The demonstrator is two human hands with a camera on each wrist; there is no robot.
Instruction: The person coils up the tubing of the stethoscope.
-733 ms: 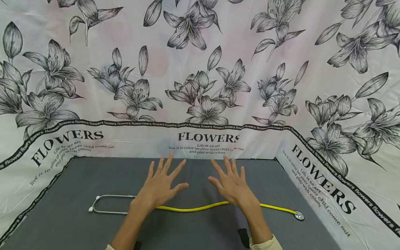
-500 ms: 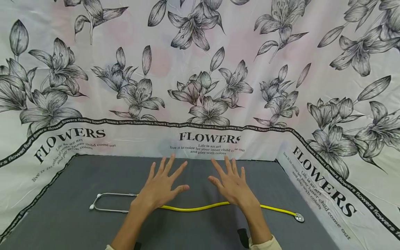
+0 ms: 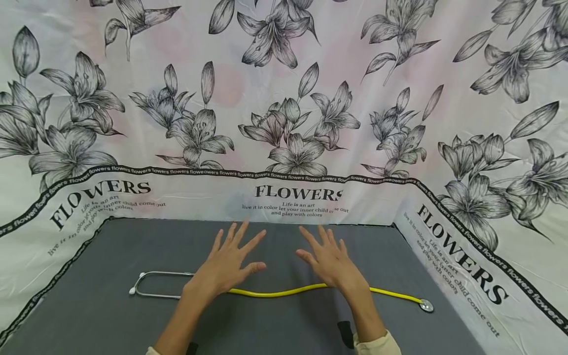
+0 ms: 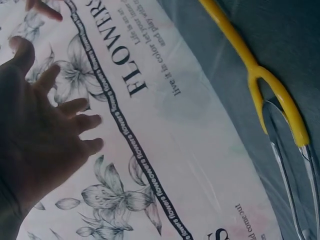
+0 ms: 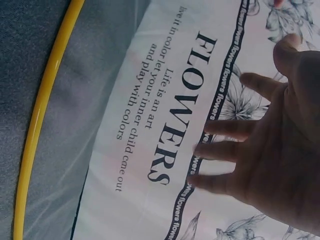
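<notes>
A stethoscope with yellow tubing (image 3: 275, 294) lies stretched from left to right on the grey surface. Its metal ear tubes (image 3: 161, 272) point left, and the round chest piece (image 3: 426, 305) rests at the right end. My left hand (image 3: 226, 268) is held over the tubing's left part with fingers spread, holding nothing. Likewise spread and holding nothing, my right hand (image 3: 335, 266) hovers over the right part of the tubing. In the left wrist view the yellow Y-joint (image 4: 257, 72) shows beside the hand. Both forearms cover stretches of the stethoscope in the head view.
A white cloth (image 3: 213, 197) printed with lilies and the word FLOWERS hangs behind and along both sides of the grey tabletop (image 3: 284, 330). Dark straps (image 3: 345, 334) show near the wrists, by pale sleeves (image 3: 377, 345).
The head view has shifted slightly, so the stethoscope and cloth sit a little differently in frame. Both hands stay spread in nearly the same place; the stethoscope lies as before.
</notes>
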